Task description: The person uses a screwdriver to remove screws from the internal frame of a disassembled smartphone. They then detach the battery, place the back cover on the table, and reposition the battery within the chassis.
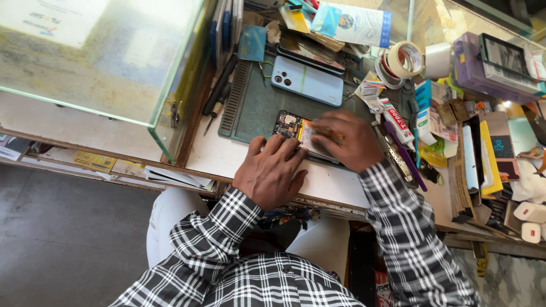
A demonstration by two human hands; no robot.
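The right hand (pixel 344 139) covers most of the opened phone (pixel 290 126) at frame centre; whatever its fingers pinch is too blurred to tell. The purple box (pixel 472 62) and white chargers (pixel 530 222) are cut off at the right edge.

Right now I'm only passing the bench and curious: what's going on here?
A person in a checked shirt works on an opened phone that lies on a green work mat, its circuit board showing. The left hand steadies its near edge, while the right hand presses down on it, pinching something small and yellowish that I can't identify. A light blue phone back cover lies further back on the mat, with screwdrivers along the left edge and tape rolls at the right.
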